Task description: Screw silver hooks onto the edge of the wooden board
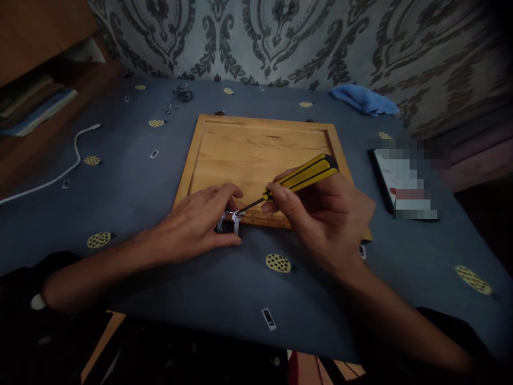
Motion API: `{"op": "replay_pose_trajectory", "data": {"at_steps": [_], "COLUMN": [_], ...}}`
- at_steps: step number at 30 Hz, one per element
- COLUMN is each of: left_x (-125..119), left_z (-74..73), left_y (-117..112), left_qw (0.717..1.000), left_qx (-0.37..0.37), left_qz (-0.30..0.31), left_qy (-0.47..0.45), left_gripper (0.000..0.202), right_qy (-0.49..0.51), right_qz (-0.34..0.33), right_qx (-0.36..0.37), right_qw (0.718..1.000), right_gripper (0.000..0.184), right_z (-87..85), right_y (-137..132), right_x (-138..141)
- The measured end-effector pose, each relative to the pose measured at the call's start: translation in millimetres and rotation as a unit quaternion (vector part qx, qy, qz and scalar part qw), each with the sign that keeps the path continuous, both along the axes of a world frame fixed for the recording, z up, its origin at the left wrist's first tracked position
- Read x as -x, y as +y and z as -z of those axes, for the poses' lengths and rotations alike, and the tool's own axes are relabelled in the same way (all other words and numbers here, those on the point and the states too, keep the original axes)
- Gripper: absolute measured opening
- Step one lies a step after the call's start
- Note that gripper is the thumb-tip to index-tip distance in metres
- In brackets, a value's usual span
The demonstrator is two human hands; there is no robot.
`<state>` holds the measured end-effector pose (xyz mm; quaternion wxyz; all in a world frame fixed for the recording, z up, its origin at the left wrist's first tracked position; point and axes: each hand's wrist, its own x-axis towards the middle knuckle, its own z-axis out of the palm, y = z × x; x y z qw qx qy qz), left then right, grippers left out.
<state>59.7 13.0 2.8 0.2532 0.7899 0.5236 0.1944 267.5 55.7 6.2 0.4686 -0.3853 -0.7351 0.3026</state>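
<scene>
A framed wooden board (260, 152) lies flat on the blue patterned cloth. My right hand (324, 214) is closed round the yellow and black handle of a screwdriver (308, 175). The screwdriver slants down to the left, its tip at a shiny metal handle (236, 223) on the board's near edge. Thumb and fingers of my left hand (200, 219) are round this metal piece and hold it against the edge; part of it is hidden behind them. Several small dark holes run along the near edge, right of the metal piece.
Small screws (167, 109) and a bundle of metal parts (183, 93) lie at the back left. A blue cloth (364, 100) rests at the back right, and a partly blurred phone-like device (385, 179) at the right. A white cable (76, 152) crosses the left side beside a wooden shelf (80, 80).
</scene>
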Motion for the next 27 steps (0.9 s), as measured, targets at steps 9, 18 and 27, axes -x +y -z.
{"op": "replay_pose_trajectory", "data": {"at_steps": [9,18,27], "left_x": [0.4,-0.2,1.1], "left_z": [-1.5,-1.5,1.6], "left_y": [-0.4,-0.1,-0.7], "left_qw": [1.000,1.000,1.000], "left_qx": [0.004,0.015,0.004], "left_qz": [0.000,0.004,0.008], "left_qy": [-0.005,-0.002,-0.013], "left_gripper": [0.053,0.054,0.054], "right_qy": [-0.065,-0.065,-0.039], "right_qz": [-0.097,-0.208,-0.110], "right_qx": [-0.057,-0.004,0.037], "right_qw": [0.992,0.976,0.992], "right_gripper": [0.017,0.014,0.018], "right_z": [-18.9,-31.6,-20.5], "right_y": [-4.7,6.4,7.4], "right_x": [-5.3,-9.2,-6.0]}}
